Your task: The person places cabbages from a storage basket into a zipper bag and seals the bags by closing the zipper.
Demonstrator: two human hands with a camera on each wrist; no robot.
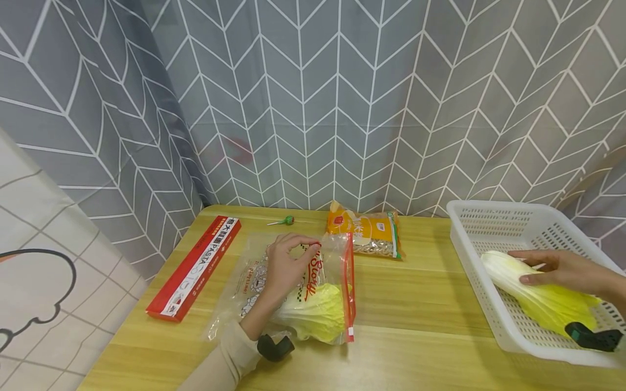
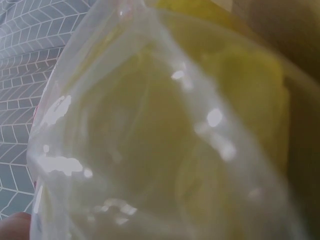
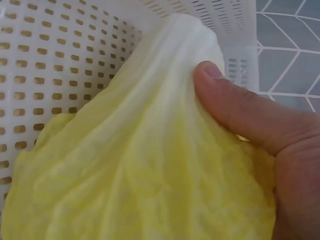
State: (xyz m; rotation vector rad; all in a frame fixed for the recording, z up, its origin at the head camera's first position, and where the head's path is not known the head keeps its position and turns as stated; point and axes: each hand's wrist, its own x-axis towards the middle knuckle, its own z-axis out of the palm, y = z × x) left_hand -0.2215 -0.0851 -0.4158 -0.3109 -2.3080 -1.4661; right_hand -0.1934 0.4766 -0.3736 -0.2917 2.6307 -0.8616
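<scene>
While pinching the upper sheet of the zip bag (image 1: pixel 293 282) on the surface (image 1: pixel 406 326), left hand (image 1: pixel 286 266) curled; right hand (image 1: pixel 562 270) gripped cabbage (image 1: pixel 538 293) in basket (image 1: pixel 494 228). Long axis ran diagonally, stem end toward bag, mouth facing right.

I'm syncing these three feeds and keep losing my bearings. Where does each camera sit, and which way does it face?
Head: on the head, looking forward and down at the table; both hands show, left hand on the zip bag, right hand in the white basket.
Left wrist: right against the bag's plastic; a fingertip at the corner.
Right wrist: into the basket; thumb on the napa cabbage.
Head and right wrist share cabbage and basket.
</scene>
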